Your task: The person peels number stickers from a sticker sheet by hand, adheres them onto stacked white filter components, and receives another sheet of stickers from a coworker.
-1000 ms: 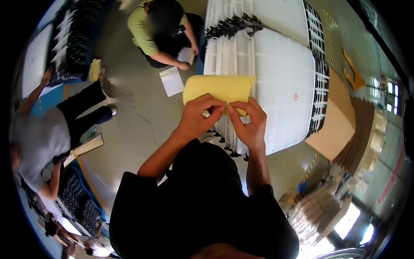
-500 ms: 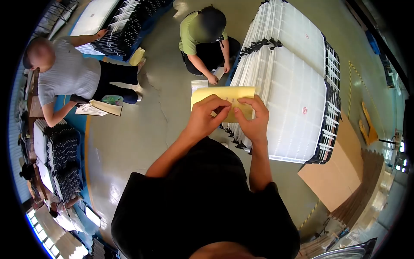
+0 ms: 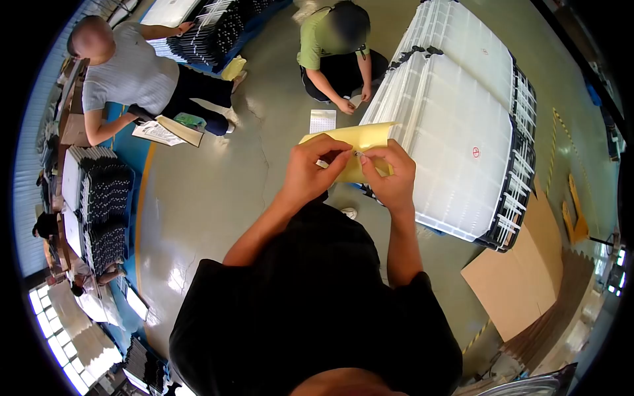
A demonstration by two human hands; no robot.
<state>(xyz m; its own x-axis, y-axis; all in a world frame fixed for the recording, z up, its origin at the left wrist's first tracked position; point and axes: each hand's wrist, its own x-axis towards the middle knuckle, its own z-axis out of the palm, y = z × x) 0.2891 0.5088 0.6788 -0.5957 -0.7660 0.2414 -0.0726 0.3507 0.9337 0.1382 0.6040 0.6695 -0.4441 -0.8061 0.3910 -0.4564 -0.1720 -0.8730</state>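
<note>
Both my left hand (image 3: 310,168) and right hand (image 3: 391,177) were together, pinching a small piece at the yellow sheet (image 3: 360,142) held at twelve o'clock; peeling looked barely begun, the white stacked panels (image 3: 456,132) at two o'clock untouched.

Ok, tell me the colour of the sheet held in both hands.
Yellow. The sheet shows best in the head view, pinched between the left hand and right hand.
</note>
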